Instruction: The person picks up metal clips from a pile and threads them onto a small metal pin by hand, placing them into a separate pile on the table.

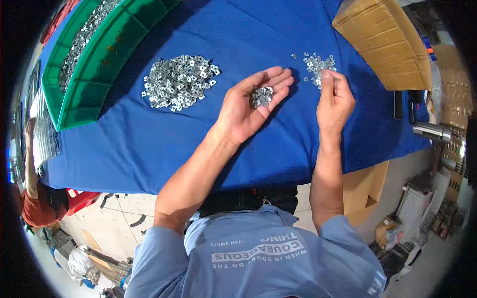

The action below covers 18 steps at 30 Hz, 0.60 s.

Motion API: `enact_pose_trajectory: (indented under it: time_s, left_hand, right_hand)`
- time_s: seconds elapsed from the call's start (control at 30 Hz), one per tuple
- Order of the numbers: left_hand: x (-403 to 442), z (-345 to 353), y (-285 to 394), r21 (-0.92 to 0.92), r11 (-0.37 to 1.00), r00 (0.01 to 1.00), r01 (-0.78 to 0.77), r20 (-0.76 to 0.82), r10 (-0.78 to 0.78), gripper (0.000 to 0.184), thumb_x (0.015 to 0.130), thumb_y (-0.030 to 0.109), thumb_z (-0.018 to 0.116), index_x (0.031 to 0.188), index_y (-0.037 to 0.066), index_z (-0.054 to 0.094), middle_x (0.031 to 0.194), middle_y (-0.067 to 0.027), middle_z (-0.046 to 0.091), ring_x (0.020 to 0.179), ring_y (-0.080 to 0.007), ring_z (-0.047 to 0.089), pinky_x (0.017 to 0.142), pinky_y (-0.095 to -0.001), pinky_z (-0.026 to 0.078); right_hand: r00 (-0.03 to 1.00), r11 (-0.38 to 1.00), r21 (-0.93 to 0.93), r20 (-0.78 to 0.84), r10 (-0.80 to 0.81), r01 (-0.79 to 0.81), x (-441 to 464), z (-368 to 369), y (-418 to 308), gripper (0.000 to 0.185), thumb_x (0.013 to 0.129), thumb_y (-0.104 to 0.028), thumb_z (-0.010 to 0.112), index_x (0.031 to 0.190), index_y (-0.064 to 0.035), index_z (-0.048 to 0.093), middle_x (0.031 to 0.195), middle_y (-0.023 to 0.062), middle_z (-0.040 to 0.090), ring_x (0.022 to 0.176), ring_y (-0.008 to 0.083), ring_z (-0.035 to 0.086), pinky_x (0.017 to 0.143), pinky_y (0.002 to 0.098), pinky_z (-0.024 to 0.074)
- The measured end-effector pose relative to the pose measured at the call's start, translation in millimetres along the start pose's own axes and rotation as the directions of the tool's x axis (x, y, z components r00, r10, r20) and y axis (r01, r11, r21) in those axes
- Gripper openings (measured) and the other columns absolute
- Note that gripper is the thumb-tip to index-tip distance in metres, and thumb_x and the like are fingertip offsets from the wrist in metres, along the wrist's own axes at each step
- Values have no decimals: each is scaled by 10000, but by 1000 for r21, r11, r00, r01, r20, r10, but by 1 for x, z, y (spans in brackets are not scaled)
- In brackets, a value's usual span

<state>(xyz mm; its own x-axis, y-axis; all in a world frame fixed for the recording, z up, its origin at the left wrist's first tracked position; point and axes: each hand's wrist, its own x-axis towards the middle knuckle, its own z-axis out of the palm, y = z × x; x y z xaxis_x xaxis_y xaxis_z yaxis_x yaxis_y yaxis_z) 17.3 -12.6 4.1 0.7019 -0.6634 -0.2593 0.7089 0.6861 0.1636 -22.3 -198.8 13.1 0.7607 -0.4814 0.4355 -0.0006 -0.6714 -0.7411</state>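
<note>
My left hand (pixel 238 111) is palm up above the blue cloth, fingers stretched out, with a small heap of metal clips (pixel 261 97) resting in it. Thumb and index finger pinched together, my right hand (pixel 336 102) is at the near edge of a small, loose pile of similar clips (pixel 317 63). Whatever is between those fingertips is too small to make out. Left of my left hand lies a larger pile of the flat, silvery clips (pixel 180 82), each with a hole.
A green plastic bin (pixel 94 94) with many metal pieces stands at the far left. At the far right is a cardboard box (pixel 385 42). The blue cloth (pixel 164 154) covers the table. Another person's arm (pixel 31 159) shows at the left edge.
</note>
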Motion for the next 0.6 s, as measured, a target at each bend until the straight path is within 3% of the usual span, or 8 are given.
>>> enact_pose_trajectory:
  time_s: [0.13, 0.2, 0.27, 0.37, 0.4, 0.5, 0.53, 0.6]
  left_hand:
    - [1, 12, 3, -2, 998, 981, -60, -186, 59, 392, 1027, 114, 395, 1338, -124, 418, 1379, -283, 488, 1297, -400, 487, 1072, -442, 466]
    - [4, 17, 4, -19, 997, 971, -81, -228, 75, 364, 1016, 87, 404, 1315, -120, 435, 1357, -282, 503, 1276, -403, 505, 1055, -450, 483]
    - [6, 29, 11, 45, 989, 973, -144, -173, 150, 367, 1027, 129, 408, 1305, -107, 450, 1298, -255, 549, 1207, -375, 562, 1025, -431, 501]
    - [14, 15, 22, 116, 983, 975, -146, -149, 162, 371, 1025, 115, 362, 1306, -113, 443, 1358, -261, 512, 1247, -388, 532, 1053, -441, 487]
    - [16, 11, 19, 127, 987, 970, -102, -209, 127, 383, 1022, 106, 359, 1330, -112, 422, 1372, -274, 495, 1253, -393, 527, 1053, -436, 488]
    - [9, -2, 18, 76, 997, 998, -35, -50, 39, 416, 1008, 84, 352, 1372, -114, 375, 1393, -302, 463, 1270, -410, 508, 1061, -449, 478]
    - [7, -3, 17, 69, 997, 998, -29, -56, 33, 416, 1008, 84, 352, 1372, -114, 375, 1393, -302, 463, 1270, -410, 508, 1061, -449, 478]
    - [4, -2, 20, 74, 997, 1000, 6, 1, -6, 437, 997, 84, 368, 1383, -119, 362, 1410, -302, 448, 1280, -416, 498, 1078, -465, 455]
  right_hand:
    - [994, 985, 145, -28, 103, -98, 1, 1, 6, 192, 943, -175, 638, 928, 11, 685, 673, 40, 630, 605, 106, 573, 581, 285, 462]
    - [998, 987, 152, -36, 55, -49, 2, -2, 5, 192, 954, -172, 629, 924, 8, 689, 656, 10, 602, 592, 88, 557, 555, 257, 446]
    - [939, 847, 416, 227, 258, -333, 1, -5, -4, 181, 967, -156, 606, 944, 6, 685, 668, 16, 601, 595, 81, 565, 538, 232, 448]
    - [881, 733, 529, 427, 204, -427, -1, 1, -1, 192, 980, -160, 598, 980, 18, 670, 770, 59, 659, 645, 110, 630, 597, 240, 522]
    - [887, 733, 538, 415, 201, -418, 1, 3, -1, 192, 980, -160, 598, 980, 18, 670, 770, 59, 659, 645, 110, 630, 597, 240, 522]
    - [917, 798, 477, 328, 227, -368, 0, 7, 1, 198, 982, -163, 603, 988, 24, 668, 902, 90, 704, 815, 140, 670, 767, 270, 534]
    - [914, 799, 469, 331, 236, -376, -1, 7, 2, 198, 982, -163, 603, 988, 24, 668, 902, 90, 704, 815, 140, 670, 767, 270, 534]
    - [982, 861, 480, 160, 100, -166, 1, 9, -2, 208, 990, -163, 594, 998, 32, 664, 915, 79, 702, 845, 138, 665, 785, 257, 516]
